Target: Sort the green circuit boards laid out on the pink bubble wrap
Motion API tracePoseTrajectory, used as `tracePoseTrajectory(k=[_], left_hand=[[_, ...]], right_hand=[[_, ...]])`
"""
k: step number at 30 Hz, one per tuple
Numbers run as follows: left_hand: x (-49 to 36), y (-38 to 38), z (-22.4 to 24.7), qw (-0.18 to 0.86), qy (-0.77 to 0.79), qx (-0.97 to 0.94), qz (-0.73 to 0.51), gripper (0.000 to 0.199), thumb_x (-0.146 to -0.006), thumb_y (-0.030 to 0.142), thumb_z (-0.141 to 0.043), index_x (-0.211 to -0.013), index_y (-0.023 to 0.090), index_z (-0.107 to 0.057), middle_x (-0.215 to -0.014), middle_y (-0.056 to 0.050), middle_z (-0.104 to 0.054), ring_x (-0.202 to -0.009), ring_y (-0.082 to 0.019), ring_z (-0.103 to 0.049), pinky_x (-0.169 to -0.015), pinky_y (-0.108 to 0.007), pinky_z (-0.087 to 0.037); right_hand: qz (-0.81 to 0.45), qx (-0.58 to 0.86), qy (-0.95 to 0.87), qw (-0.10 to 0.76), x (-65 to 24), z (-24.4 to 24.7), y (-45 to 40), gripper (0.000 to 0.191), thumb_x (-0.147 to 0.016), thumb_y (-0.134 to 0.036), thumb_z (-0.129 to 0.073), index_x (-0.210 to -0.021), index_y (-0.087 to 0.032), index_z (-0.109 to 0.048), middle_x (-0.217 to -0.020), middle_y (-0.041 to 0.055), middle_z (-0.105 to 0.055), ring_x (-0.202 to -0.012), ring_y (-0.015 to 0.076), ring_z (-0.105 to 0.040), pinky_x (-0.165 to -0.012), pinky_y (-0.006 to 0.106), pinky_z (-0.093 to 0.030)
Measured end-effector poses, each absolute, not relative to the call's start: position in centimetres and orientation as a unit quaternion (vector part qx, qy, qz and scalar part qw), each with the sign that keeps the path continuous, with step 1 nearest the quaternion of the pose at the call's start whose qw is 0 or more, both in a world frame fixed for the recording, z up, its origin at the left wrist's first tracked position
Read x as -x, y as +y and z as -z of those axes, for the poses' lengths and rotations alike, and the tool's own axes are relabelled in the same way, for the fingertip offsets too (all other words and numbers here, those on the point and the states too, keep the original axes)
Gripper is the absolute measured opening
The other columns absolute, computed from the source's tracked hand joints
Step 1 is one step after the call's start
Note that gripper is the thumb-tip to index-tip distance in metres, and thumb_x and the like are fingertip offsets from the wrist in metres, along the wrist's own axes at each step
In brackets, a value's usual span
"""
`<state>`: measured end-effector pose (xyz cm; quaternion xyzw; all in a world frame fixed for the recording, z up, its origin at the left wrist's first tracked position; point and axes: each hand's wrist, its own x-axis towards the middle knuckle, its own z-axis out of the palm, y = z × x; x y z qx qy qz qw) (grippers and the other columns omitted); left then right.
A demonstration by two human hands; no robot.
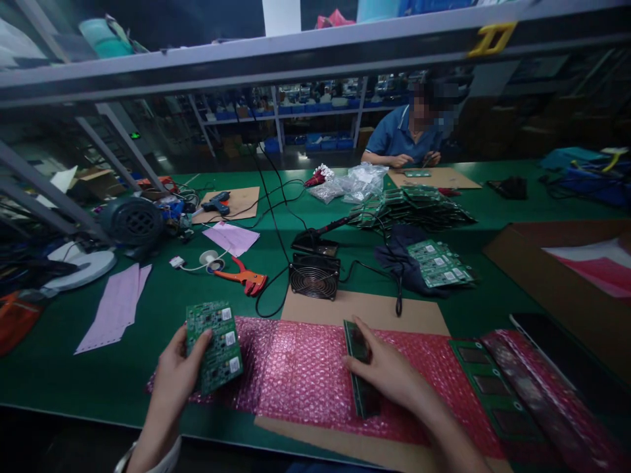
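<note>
Boards over pink bubble wrap (305,374) on the bench (148,309).
Left hand (173,378) clasps a circuit board (215,345); right hand (389,374) pinches an upright board stack (361,374).

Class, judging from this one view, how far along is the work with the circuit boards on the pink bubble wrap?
Done: a board strip already lies on the bubble wrap at the right. In hand: the left hand holds a green board, and the right hand stands another board on edge on the wrap. Left: stacks of boards wait behind.
</note>
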<state>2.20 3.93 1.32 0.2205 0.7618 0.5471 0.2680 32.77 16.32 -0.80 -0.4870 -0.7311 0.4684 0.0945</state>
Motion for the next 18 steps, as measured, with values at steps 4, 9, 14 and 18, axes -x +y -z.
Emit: tracePoseTrajectory(k=[4,9,14,18], left_hand=[[-8.2,5.7,-1.0,0.365,0.688,-0.167,-0.605,0.071,-0.056,0.052,-0.068,-0.117,0.022,-0.046,-0.116,-0.006,-0.057,-0.104,-0.022,-0.056,-0.081,-0.03,-0.051],[-16.0,8.8,1.3,0.482,0.61,-0.111,-0.619,0.055,-0.077,0.053,-0.04,-0.111,0.012,-0.053,-0.105,-0.013,-0.062,-0.104,-0.023,-0.056,-0.087,-0.036,-0.049],[-18.8,9.7,1.5,0.544,0.561,-0.111,-0.614,0.057,-0.075,0.042,-0.051,-0.125,0.018,-0.039,-0.111,-0.01,-0.059,-0.096,-0.021,-0.061,-0.084,-0.033,-0.051],[-20.0,10.3,1.9,0.529,0.594,-0.174,-0.581,0.06,-0.076,0.046,-0.047,-0.129,0.023,-0.029,-0.119,-0.008,-0.053,-0.101,-0.023,-0.058,-0.089,-0.04,-0.048]], right_hand=[[-0.423,0.437,-0.786,0.11,-29.0,-3.0,15.2,0.088,-0.072,-0.045,-0.055,-0.143,-0.02,-0.009,-0.127,0.0134,-0.048,-0.109,0.0283,-0.051,-0.09,0.043,-0.041],[-0.345,0.431,-0.827,0.106,-26.2,-5.1,15.4,0.094,-0.067,-0.059,-0.055,-0.142,-0.018,-0.017,-0.129,0.0177,-0.044,-0.112,0.0389,-0.045,-0.091,0.056,-0.035],[-0.387,0.443,-0.79,0.172,-29.1,-3.4,16.6,0.067,-0.078,-0.045,-0.048,-0.138,-0.02,-0.029,-0.135,0.0104,-0.041,-0.12,0.03,-0.041,-0.099,0.048,-0.031],[-0.603,0.388,-0.636,0.287,-31.1,-0.9,16.0,0.055,-0.078,-0.034,-0.051,-0.13,-0.021,-0.041,-0.128,0.0061,-0.049,-0.114,0.0211,-0.048,-0.098,0.038,-0.036]])
